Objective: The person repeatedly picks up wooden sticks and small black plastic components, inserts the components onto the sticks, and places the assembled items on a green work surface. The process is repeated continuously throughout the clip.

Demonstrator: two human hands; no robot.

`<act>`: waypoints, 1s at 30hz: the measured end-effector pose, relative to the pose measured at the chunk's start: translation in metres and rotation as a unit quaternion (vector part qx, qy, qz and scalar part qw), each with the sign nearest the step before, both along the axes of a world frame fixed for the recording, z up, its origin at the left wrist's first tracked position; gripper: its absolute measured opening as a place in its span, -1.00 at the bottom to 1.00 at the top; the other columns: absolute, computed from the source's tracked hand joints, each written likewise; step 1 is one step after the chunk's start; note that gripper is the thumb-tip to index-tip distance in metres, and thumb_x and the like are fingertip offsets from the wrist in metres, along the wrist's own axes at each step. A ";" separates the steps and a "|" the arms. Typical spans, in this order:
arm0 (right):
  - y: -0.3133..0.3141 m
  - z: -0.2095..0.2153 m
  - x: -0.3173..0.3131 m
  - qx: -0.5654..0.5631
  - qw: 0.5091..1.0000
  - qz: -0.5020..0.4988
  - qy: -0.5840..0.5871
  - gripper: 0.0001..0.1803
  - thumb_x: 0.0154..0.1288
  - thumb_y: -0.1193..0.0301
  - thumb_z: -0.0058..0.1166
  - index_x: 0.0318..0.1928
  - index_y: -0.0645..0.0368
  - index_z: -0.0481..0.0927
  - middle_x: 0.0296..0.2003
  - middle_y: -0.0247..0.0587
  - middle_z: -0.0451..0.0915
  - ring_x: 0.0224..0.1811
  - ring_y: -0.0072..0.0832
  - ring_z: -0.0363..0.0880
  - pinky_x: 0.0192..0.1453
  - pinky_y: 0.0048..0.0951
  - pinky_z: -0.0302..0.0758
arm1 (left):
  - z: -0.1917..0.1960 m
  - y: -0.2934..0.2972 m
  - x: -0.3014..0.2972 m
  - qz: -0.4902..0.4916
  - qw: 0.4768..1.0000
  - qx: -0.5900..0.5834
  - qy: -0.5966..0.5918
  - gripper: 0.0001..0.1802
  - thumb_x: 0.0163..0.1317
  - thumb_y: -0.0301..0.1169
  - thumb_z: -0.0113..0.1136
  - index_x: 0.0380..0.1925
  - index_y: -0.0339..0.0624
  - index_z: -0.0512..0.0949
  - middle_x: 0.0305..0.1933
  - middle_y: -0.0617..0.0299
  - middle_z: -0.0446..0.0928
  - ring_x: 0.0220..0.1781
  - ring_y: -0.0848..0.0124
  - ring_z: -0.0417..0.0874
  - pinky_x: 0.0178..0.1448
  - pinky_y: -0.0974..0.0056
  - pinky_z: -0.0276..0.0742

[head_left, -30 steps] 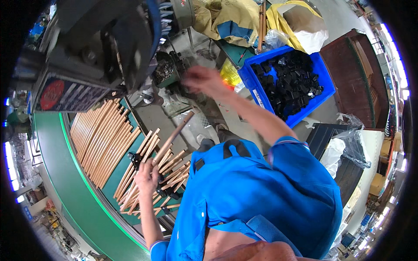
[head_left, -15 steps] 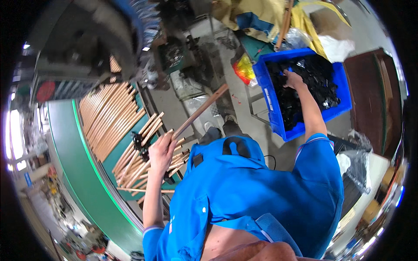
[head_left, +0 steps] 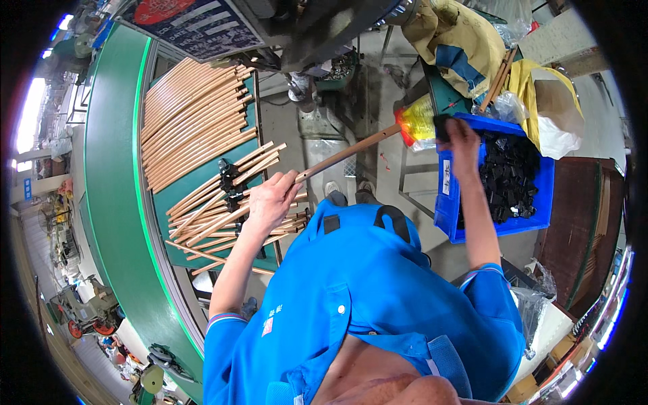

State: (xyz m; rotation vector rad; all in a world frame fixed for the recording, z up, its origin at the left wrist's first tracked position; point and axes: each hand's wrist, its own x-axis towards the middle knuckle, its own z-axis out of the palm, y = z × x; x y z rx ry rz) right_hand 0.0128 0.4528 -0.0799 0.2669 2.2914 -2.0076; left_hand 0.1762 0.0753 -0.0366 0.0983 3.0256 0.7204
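Note:
My left hand (head_left: 271,200) is closed round one end of a long wooden stick (head_left: 351,152), which slants up to the right with a small hole near its far end. My right hand (head_left: 463,147), somewhat smeared by motion, is over the left rim of a blue plastic bin (head_left: 451,214). A black plastic part (head_left: 443,128) is in its fingers, close to the stick's far end but apart from it; its exact shape is blurred. Many more black parts (head_left: 507,179) fill the bin.
On the green table (head_left: 197,177) at left lie rows of wooden sticks (head_left: 196,121); others nearer me have black parts (head_left: 229,182) on them. A dark machine (head_left: 297,40) stands ahead. A red-yellow bag (head_left: 415,125) and paper sacks (head_left: 459,47) sit near the bin.
My right hand has come out of the pile in the bin and moved left to its rim, with a black part in its fingers. The stick still lies in my left hand, tilted less steeply.

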 end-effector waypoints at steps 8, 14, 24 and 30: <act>-0.073 0.011 0.005 -0.042 0.978 0.204 -0.006 -0.65 0.39 0.39 0.00 0.11 0.28 0.45 -0.36 -0.26 0.57 -0.51 -0.58 0.60 -0.49 -0.63 0.49 | -0.004 -0.019 0.009 -0.012 0.998 -0.029 0.050 -0.75 0.22 -0.31 0.24 -0.13 -0.08 0.53 -0.51 0.15 0.44 -0.51 0.15 0.56 -0.51 0.14 0.43; -0.087 0.039 -0.013 -0.026 0.866 0.484 -0.125 -0.72 0.23 0.41 0.15 -0.08 0.28 0.56 -0.43 -0.38 0.57 -0.44 -0.69 0.55 -0.37 -0.62 0.51 | -0.003 -0.042 0.000 -0.098 0.993 -0.038 0.058 -0.80 0.27 -0.19 0.17 -0.27 -0.04 0.49 -0.52 0.18 0.44 -0.48 0.16 0.57 -0.51 0.10 0.42; -0.219 0.091 -0.012 0.161 0.740 0.650 -0.064 -0.62 0.08 0.32 0.31 -0.18 0.27 0.49 -0.39 -0.19 0.61 -0.36 -0.50 0.60 -0.26 -0.47 0.47 | 0.017 -0.029 -0.041 -0.111 0.977 -0.096 0.155 -0.71 0.18 -0.13 0.22 -0.45 -0.08 0.44 -0.54 0.24 0.47 -0.50 0.26 0.62 -0.51 0.17 0.47; -0.209 0.103 -0.057 0.428 0.670 0.538 0.281 -0.44 0.12 0.12 0.28 0.07 0.10 0.44 -0.02 -0.18 0.58 0.07 -0.18 0.55 0.03 -0.22 0.51 | 0.036 -0.053 -0.089 -0.059 0.973 -0.097 0.201 -0.63 0.18 -0.23 0.23 -0.01 0.00 0.50 -0.47 0.24 0.46 -0.48 0.24 0.59 -0.50 0.16 0.46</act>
